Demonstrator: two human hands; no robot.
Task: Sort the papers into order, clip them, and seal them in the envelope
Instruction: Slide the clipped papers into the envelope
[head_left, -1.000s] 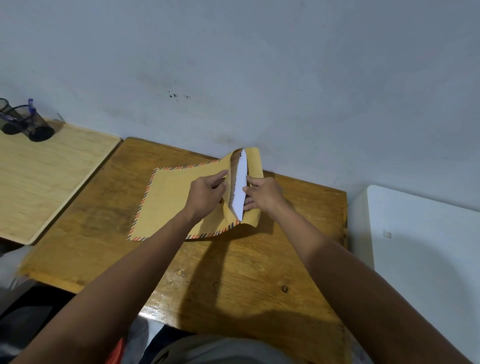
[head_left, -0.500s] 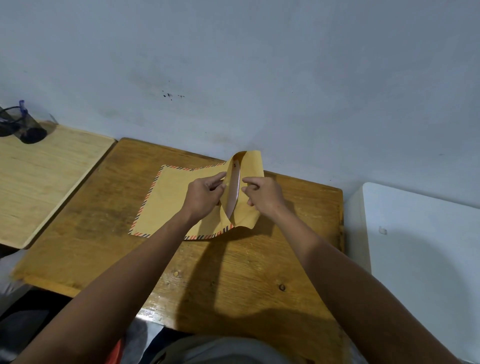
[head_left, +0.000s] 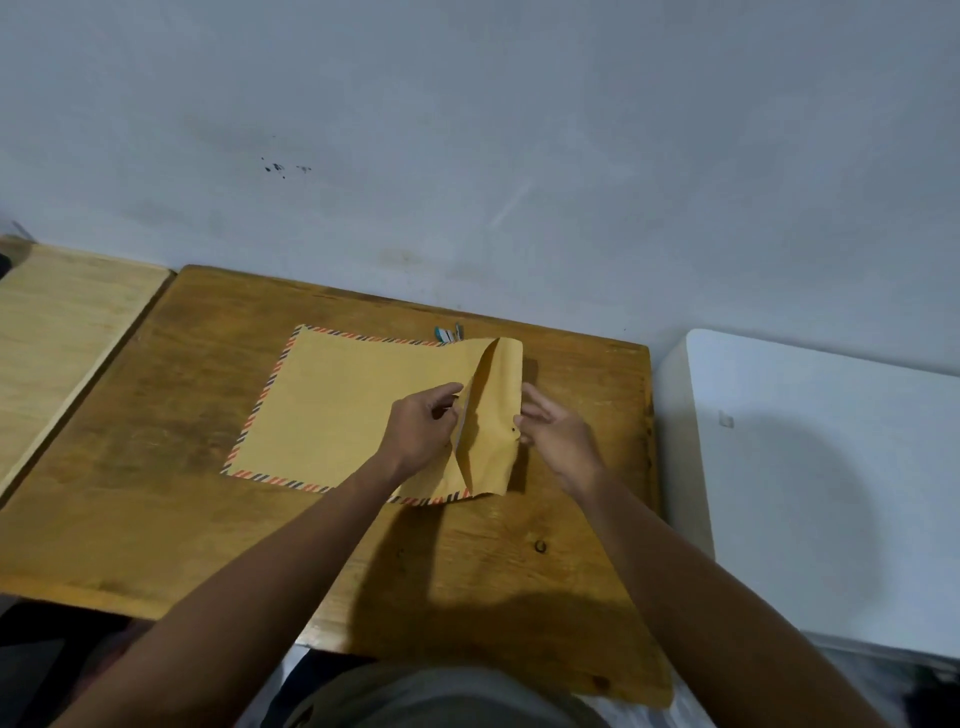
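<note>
Brown paper envelope (head_left: 337, 410) lies flat near the worktop's (head_left: 156, 441) far edge, its flap (head_left: 493, 415) at the right end raised. Left hand (head_left: 421, 431) pinches the mouth edge; right hand (head_left: 556, 431) holds the flap loosely, fingers spread. No papers show, so probably inside; sealing remains
</note>
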